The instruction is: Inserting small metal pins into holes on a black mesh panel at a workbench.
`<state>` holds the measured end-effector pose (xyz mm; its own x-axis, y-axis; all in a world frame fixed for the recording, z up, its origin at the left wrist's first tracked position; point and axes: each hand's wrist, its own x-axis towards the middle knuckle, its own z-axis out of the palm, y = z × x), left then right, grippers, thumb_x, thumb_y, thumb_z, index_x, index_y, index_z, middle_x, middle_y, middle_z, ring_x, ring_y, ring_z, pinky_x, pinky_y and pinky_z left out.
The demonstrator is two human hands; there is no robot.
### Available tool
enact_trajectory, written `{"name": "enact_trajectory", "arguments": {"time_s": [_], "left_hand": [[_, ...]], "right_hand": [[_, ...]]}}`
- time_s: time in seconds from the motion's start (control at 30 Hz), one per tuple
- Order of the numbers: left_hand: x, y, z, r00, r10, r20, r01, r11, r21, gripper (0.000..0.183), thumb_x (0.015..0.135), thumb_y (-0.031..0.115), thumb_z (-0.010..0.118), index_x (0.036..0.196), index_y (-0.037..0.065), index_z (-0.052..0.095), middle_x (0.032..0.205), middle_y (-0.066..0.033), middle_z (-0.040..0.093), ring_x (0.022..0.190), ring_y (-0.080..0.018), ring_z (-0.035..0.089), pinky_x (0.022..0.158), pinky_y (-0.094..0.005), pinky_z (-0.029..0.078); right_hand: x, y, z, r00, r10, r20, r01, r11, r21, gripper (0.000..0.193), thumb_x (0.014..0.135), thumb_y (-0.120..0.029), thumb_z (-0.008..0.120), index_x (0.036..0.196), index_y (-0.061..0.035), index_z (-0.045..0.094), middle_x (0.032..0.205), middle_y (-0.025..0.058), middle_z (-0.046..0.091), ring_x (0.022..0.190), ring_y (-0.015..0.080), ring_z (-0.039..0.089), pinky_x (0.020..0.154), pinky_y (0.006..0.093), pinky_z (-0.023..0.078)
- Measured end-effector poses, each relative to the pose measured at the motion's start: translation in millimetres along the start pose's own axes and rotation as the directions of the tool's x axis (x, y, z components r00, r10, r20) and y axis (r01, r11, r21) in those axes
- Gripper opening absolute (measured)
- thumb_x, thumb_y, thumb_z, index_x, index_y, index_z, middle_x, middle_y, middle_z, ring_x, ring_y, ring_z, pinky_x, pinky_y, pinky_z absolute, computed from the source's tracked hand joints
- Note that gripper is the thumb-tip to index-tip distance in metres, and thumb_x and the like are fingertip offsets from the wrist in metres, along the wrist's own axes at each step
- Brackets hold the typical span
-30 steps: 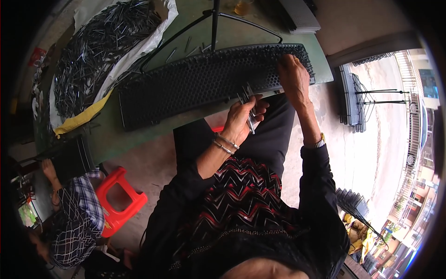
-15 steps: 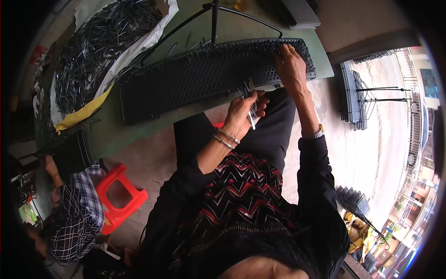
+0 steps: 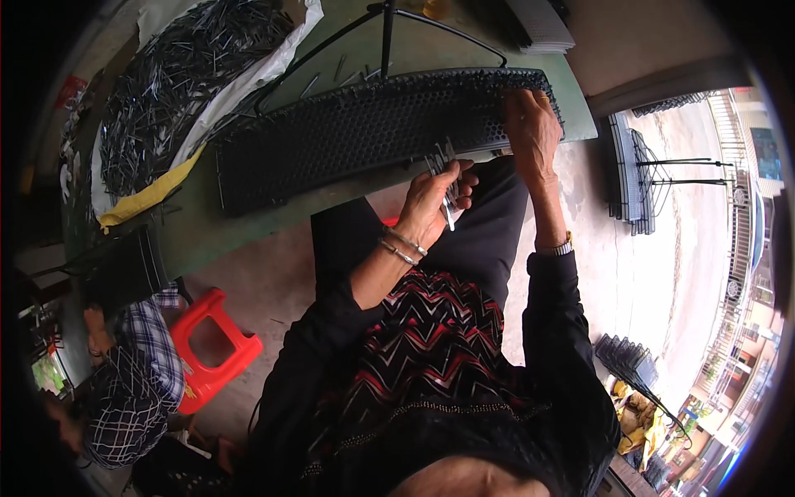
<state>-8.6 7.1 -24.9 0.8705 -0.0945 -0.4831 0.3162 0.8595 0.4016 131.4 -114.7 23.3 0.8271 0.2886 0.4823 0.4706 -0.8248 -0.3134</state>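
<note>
A long black perforated panel lies along the near edge of the table, its far edge lined with small dark upright pieces. My left hand is closed around a small bundle of thin, shiny strips just off the panel's near edge. At the panel's right end is my right hand, fingers bent down and pressed together on the holes. Whatever those fingertips pinch is too small and hidden to make out.
A pale sack full of dark thin strips lies at the left of the green table. Black metal legs rise behind the panel. A co-worker's checked sleeve and a red stool are at lower left. Racks stand right.
My right hand has shifted slightly right and nearer along the panel's right end. My left hand keeps its place with the strips. The co-worker's hand at the left has drawn nearer.
</note>
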Motion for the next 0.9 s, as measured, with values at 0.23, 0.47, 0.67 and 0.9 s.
{"name": "enact_trajectory", "arguments": {"time_s": [0.23,0.47,0.67,0.9], "left_hand": [[-1.8,0.1,5.2,1.000,-0.003,0.013,0.003,1.000,-0.017,0.027,0.094,0.019,0.058,0.110,-0.003,0.062,0.082,-0.0030,0.061,0.063,-0.0064,0.050,0.047,-0.0189,0.034],[-3.9,1.5,5.8,1.000,-0.023,0.019,0.023,1.000,0.010,0.025,0.094,0.021,0.060,0.105,-0.002,0.062,0.075,-0.0027,0.055,0.058,-0.0071,0.047,0.044,-0.0179,0.030],[-3.1,2.1,10.1,0.998,-0.002,0.065,0.001,1.000,0.028,0.028,0.094,0.023,0.060,0.107,-0.002,0.063,0.075,-0.0014,0.055,0.057,-0.0053,0.046,0.043,-0.0171,0.028],[-9.5,7.7,15.9,0.996,-0.033,0.087,0.025,0.995,0.094,0.027,0.093,0.024,0.062,0.104,0.000,0.066,0.082,-0.0004,0.059,0.061,-0.0041,0.045,0.044,-0.0165,0.027]], "right_hand": [[-0.2,7.6,1.1,1.000,-0.004,0.025,0.006,0.996,-0.086,0.015,0.092,-0.021,0.055,0.089,-0.0084,0.063,0.086,0.0110,0.059,0.081,0.0334,0.060,0.069,0.0421,0.047],[-8.4,11.7,8.7,0.999,-0.046,0.022,0.048,0.993,-0.111,0.012,0.090,-0.022,0.059,0.094,-0.0137,0.067,0.085,0.0099,0.059,0.080,0.0331,0.060,0.068,0.0427,0.047],[-15.0,12.8,10.4,0.975,-0.212,-0.073,0.179,0.932,-0.315,0.021,0.088,-0.024,0.063,0.107,-0.0177,0.069,0.086,0.0085,0.057,0.077,0.0287,0.058,0.068,0.0392,0.046],[-27.5,-5.8,-20.6,0.966,-0.004,0.259,-0.105,0.908,0.406,0.022,0.088,-0.023,0.066,0.103,-0.0064,0.066,0.083,0.0065,0.058,0.074,0.0175,0.056,0.066,0.0314,0.044]]}}
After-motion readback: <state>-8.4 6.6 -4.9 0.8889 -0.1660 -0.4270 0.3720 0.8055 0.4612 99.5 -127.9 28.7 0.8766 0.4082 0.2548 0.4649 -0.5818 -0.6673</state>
